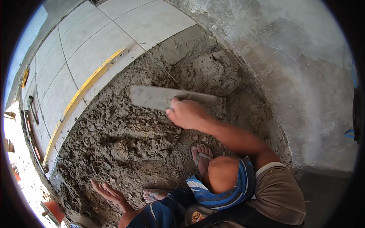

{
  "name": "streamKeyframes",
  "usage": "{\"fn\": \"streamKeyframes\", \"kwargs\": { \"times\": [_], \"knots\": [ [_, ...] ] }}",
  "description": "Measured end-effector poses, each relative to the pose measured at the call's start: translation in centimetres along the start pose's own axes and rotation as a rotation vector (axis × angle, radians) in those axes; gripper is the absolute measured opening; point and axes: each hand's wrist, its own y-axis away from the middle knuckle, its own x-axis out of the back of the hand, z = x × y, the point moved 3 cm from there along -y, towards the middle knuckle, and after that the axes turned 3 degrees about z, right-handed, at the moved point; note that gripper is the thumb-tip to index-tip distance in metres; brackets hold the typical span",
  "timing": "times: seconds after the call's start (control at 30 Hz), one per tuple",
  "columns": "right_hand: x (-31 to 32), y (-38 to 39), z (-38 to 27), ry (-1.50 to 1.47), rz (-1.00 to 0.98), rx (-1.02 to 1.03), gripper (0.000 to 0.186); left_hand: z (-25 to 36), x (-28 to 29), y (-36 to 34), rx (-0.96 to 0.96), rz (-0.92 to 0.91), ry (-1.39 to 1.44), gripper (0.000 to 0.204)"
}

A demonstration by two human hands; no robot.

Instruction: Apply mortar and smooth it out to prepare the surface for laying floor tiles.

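My right hand [190, 114] grips a long flat trowel [150, 97] caked with grey mortar, its blade lying across the mortar bed [129, 140] near the middle of the view. The trowel looks slightly motion-blurred. A thin line runs through the mortar just beyond it. My left hand [114, 195] is low on the left with fingers stretched out and holding nothing, over or on the rough, lumpy mortar beside my sandalled foot [154, 194].
Pale square tiles [91, 34] border the mortar at upper left, with a yellow level [87, 91] and a dark-handled tool [32, 106] on them. A grey concrete surface [304, 76] rises along the right. An orange object [55, 211] sits at lower left.
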Motion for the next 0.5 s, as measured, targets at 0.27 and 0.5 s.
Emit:
{"fn": "streamKeyframes", "kwargs": {
  "times": [0.27, 0.5],
  "knots": [
    [14.4, 7.2, 17.1, 0.066, 0.81, -0.355, 0.047, -1.2, 0.4, -1.3, 0.207, 0.074, -0.007, 0.06],
    [-1.1, -4.7, 16.8, 0.091, 0.221, -0.52, 0.051, 2.4, -5.6, -3.8, 0.005, 0.011, 0.119, 0.059]
  ]
}}
